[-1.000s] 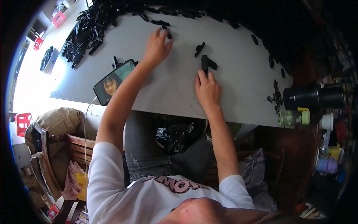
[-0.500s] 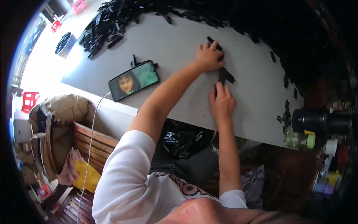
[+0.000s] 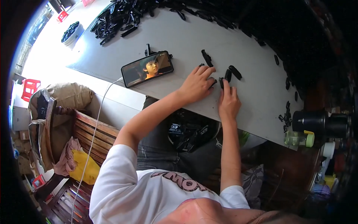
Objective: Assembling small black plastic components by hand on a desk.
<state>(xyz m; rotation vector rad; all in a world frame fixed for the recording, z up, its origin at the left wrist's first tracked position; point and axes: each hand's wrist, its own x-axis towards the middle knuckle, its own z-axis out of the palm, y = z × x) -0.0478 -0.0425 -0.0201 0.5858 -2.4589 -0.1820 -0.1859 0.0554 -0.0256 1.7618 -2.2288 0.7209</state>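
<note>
My left hand (image 3: 197, 84) is low over the table with its fingers curled, and a slim black piece (image 3: 213, 83) shows beside its thumb. More black peeks out at its fingertips; the palm hides the rest. My right hand (image 3: 229, 102), to the right, pinches another narrow black piece (image 3: 221, 83) between thumb and fingers. Just beyond its fingertips, two long black pieces (image 3: 235, 72) lie side by side on the tabletop. One more black piece (image 3: 206, 58) rests farther away, past my left hand. Their exact kind is too small to make out.
A phone (image 3: 147, 69) leans on a small stand, its white cable (image 3: 97, 123) trailing off the table (image 3: 179, 41). Heaps of black pieces (image 3: 115, 20) cover the far edge. At the right are a black cylinder (image 3: 313, 120) and a green-lidded bottle (image 3: 298, 139). A wooden bench (image 3: 95, 128) stands left.
My left hand has drawn back toward me, off the far black piece, which now lies uncovered. My right hand stays near the paired pieces. The phone's picture has changed.
</note>
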